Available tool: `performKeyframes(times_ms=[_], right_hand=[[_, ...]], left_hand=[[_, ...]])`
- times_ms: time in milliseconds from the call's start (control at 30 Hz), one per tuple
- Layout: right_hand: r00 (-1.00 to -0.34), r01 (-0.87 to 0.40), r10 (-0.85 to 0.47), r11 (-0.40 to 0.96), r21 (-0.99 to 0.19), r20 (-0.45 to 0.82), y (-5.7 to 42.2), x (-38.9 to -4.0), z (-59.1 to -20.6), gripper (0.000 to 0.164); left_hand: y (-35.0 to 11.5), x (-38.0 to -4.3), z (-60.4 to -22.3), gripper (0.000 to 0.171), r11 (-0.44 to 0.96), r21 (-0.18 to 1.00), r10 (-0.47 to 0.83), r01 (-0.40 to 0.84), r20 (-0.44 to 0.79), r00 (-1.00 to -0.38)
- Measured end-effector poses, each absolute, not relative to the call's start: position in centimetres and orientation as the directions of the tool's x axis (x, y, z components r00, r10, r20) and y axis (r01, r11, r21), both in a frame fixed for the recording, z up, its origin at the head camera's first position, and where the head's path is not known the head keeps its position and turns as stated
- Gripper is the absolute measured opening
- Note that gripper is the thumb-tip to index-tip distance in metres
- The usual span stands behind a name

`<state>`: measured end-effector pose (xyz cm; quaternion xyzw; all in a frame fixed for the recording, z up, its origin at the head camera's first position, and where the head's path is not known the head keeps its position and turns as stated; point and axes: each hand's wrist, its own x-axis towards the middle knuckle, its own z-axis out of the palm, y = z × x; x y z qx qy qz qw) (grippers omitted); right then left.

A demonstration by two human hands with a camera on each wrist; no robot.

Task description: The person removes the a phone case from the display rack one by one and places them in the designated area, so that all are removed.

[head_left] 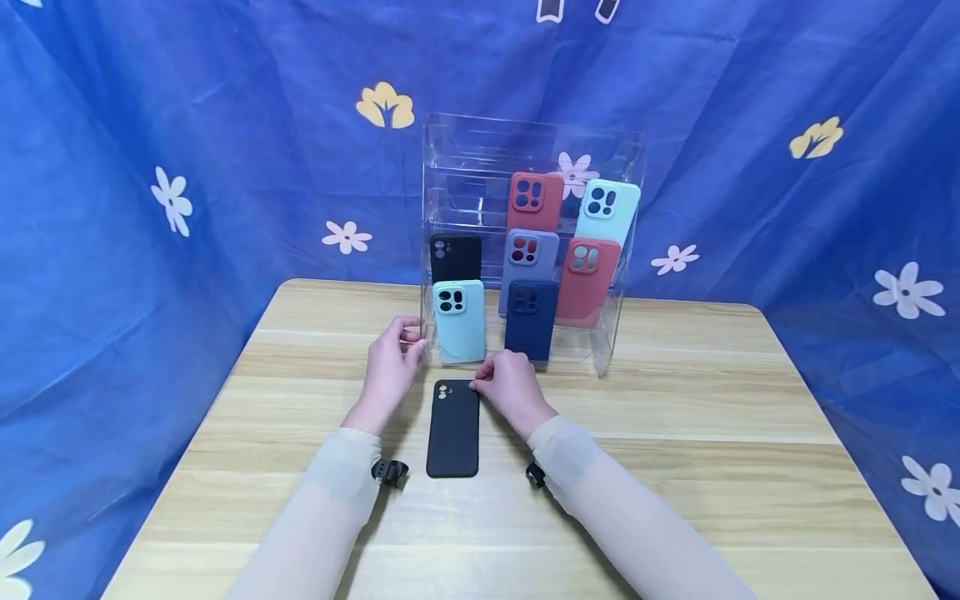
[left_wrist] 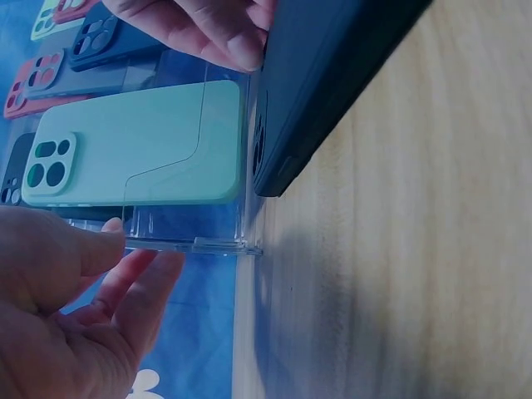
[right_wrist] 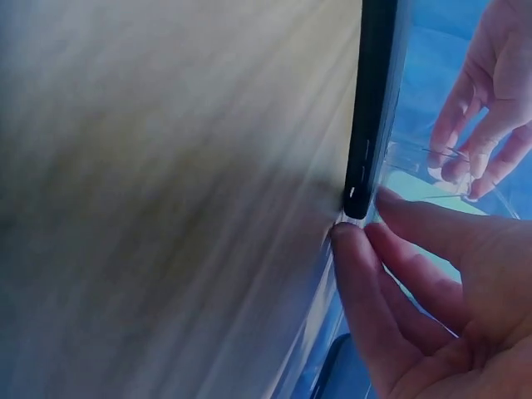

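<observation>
A black phone case [head_left: 453, 433] lies in front of a clear tiered display rack [head_left: 480, 208], camera cutouts toward the rack. My right hand [head_left: 516, 385] pinches its top right corner between thumb and fingers; in the right wrist view the case [right_wrist: 372, 116] shows edge-on at the fingertips. My left hand [head_left: 393, 354] holds the rack's left side wall near the bottom, thumb on one side and fingers on the other. Just inside that wall, a mint phone case [head_left: 461, 325] stands in the lowest tier; it also shows [left_wrist: 141, 145] in the left wrist view.
More cases stand in the rack: a black one [head_left: 455, 257], a navy one [head_left: 531, 325], a lavender one [head_left: 529, 271], two red ones [head_left: 545, 208] and a pale blue one [head_left: 611, 217]. A blue flowered curtain [head_left: 262, 167] hangs behind the wooden table [head_left: 675, 467].
</observation>
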<state>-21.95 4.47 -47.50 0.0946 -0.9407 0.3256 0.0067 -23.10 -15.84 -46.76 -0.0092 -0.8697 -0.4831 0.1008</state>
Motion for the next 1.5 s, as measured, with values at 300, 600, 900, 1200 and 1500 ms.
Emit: performKeyframes(times_ms=[300,600,900,1200,1500], right_hand=[[-0.981,-0.192,-0.139,0.753,-0.629,0.133,5.9,-21.9,-46.4,0.008],[-0.965,-0.234,-0.095,0.728,-0.645,0.243,8.3,-22.5,-43.7,0.005],[-0.906,-0.324,-0.041,0.708,-0.628,0.421,10.8,-23.4,-41.9,0.007],[-0.828,-0.390,0.032,0.684,-0.617,0.560,12.6,-24.4,-40.5,0.012],[-0.802,-0.444,-0.009,0.676,-0.587,0.597,13.2,-25.2,-40.2,0.026]], left_hand=[[-15.8,-23.1,-46.9,0.036,0.532,0.841,-0.084,0.099,0.169,-0.982],[-15.8,-23.1,-46.9,0.035,0.541,0.835,-0.093,0.097,0.174,-0.980],[-15.9,-23.0,-46.9,0.035,0.541,0.836,-0.100,0.091,0.172,-0.980],[-15.8,-22.9,-46.9,0.035,0.533,0.841,-0.098,0.090,0.167,-0.981],[-16.0,-22.9,-46.8,0.035,0.530,0.842,-0.089,0.102,0.174,-0.981]])
